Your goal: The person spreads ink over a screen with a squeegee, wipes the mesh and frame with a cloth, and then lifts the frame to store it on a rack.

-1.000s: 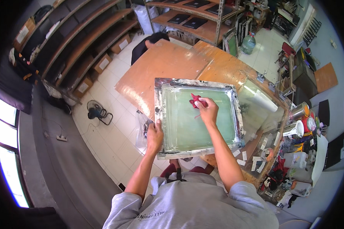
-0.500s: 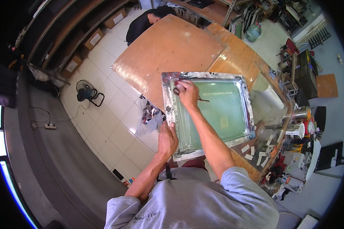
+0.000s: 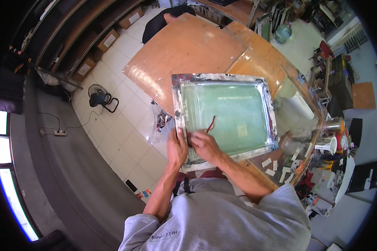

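Observation:
A screen-printing frame (image 3: 179, 100) with pale green mesh (image 3: 228, 111) is tilted up before me, its rim stained with dark ink. My left hand (image 3: 177, 147) grips its left rim near the lower corner, thumb on top. Beside it, my right hand (image 3: 205, 144) is closed low on the left side of the mesh, blurred by motion. A thin dark-red strip (image 3: 212, 124) hangs out of that hand over the mesh; the rest of what it holds is hidden by the fingers.
Beyond the frame stands a wooden-topped table (image 3: 188, 46); a glass-topped part (image 3: 287, 104) lies at right with paper pieces. Cans (image 3: 334, 124) crowd the right side. A clear plastic bag (image 3: 157, 125) sits left, a fan (image 3: 98, 97) on the floor. A person (image 3: 157, 25) bends behind the table.
My right hand has moved from the frame's upper left down to its lower left, close to my left hand, with the dark-red strip. My left hand still holds the rim.

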`<state>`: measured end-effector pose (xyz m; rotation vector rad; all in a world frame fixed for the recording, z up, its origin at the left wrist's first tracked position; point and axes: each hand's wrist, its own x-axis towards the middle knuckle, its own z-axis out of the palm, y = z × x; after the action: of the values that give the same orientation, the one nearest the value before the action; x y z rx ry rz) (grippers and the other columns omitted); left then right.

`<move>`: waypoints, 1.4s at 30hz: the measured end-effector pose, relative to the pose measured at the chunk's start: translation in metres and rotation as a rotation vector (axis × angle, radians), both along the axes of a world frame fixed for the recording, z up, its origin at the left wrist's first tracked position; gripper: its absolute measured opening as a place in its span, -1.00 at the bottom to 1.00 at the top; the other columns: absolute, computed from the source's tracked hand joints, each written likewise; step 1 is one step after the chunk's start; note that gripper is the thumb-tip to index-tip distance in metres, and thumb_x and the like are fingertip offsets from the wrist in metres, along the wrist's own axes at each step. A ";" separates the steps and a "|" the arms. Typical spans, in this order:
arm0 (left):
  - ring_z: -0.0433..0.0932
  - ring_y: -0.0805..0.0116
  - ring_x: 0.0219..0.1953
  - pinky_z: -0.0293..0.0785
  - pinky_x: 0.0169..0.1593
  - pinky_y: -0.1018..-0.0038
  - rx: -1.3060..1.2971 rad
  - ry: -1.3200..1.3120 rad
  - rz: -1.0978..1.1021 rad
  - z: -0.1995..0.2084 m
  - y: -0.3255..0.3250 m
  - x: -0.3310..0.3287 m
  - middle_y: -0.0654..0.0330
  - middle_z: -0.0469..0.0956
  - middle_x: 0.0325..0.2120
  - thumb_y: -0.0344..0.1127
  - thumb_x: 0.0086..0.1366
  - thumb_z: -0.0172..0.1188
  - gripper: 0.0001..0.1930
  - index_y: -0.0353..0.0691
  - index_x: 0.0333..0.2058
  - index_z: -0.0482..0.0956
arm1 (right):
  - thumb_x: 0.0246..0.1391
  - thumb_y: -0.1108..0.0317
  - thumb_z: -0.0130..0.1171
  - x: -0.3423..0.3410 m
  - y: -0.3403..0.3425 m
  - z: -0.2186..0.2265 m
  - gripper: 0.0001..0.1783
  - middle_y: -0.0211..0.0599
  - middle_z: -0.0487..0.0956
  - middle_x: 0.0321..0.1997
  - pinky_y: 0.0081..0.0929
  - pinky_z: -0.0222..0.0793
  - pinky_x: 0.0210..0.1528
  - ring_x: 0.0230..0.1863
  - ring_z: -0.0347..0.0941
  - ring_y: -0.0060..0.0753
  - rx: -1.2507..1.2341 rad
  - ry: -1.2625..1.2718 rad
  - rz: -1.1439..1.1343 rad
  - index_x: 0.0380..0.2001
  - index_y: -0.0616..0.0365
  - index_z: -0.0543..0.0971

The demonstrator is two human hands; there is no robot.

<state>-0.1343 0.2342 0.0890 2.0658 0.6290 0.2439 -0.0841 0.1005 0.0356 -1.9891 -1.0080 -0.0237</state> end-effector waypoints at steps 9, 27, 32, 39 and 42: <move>0.47 -0.10 -0.42 0.37 -0.27 0.14 0.033 0.046 0.058 0.009 -0.007 0.000 -0.20 0.51 -0.42 -0.20 0.49 -0.06 -0.62 -0.48 -0.24 0.53 | 0.01 0.47 0.15 0.094 0.016 -0.009 -0.80 -0.20 0.48 -0.38 -0.13 0.47 -0.20 -0.21 0.48 -0.06 0.086 -0.153 -0.160 -0.26 0.06 0.63; 0.49 -0.11 -0.39 0.40 -0.23 0.11 0.069 0.112 0.014 0.013 -0.015 -0.017 -0.22 0.53 -0.38 -0.20 0.49 -0.08 -0.61 -0.49 -0.13 0.53 | -0.05 0.59 0.19 0.083 0.050 0.002 -0.78 0.00 0.58 -0.28 -0.17 0.46 -0.14 -0.22 0.51 0.10 0.015 0.034 -0.196 -0.25 0.30 0.63; 0.44 -0.04 -0.43 0.38 -0.27 0.16 -0.021 0.040 0.119 0.011 -0.017 -0.016 -0.17 0.52 -0.41 -0.18 0.49 -0.07 -0.61 -0.48 -0.17 0.53 | 0.00 0.53 0.26 0.075 0.015 0.017 -0.77 -0.03 0.63 -0.21 -0.28 0.50 -0.20 -0.24 0.59 0.01 0.118 0.413 -0.027 -0.21 0.27 0.65; 0.42 0.04 -0.45 0.38 -0.28 0.20 0.050 0.040 0.023 0.017 -0.018 -0.012 -0.11 0.48 -0.49 -0.16 0.49 -0.05 -0.62 -0.45 -0.23 0.52 | 0.05 0.60 0.14 0.142 0.082 0.048 -0.75 -0.10 0.61 -0.31 -0.25 0.49 -0.23 -0.32 0.59 -0.11 0.427 -0.017 -0.305 -0.18 0.27 0.67; 0.43 0.02 -0.45 0.37 -0.28 0.17 0.080 0.013 0.054 0.015 -0.022 -0.017 -0.11 0.47 -0.49 -0.16 0.49 -0.05 -0.62 -0.45 -0.25 0.51 | 0.08 0.59 0.13 0.108 0.066 0.033 -0.76 -0.08 0.62 -0.26 -0.31 0.50 -0.19 -0.28 0.59 -0.11 0.342 0.192 -0.234 -0.19 0.26 0.68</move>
<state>-0.1508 0.2125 0.1038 2.1303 0.6936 0.2915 0.0241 0.1669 0.0685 -1.7456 -0.5997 -0.1223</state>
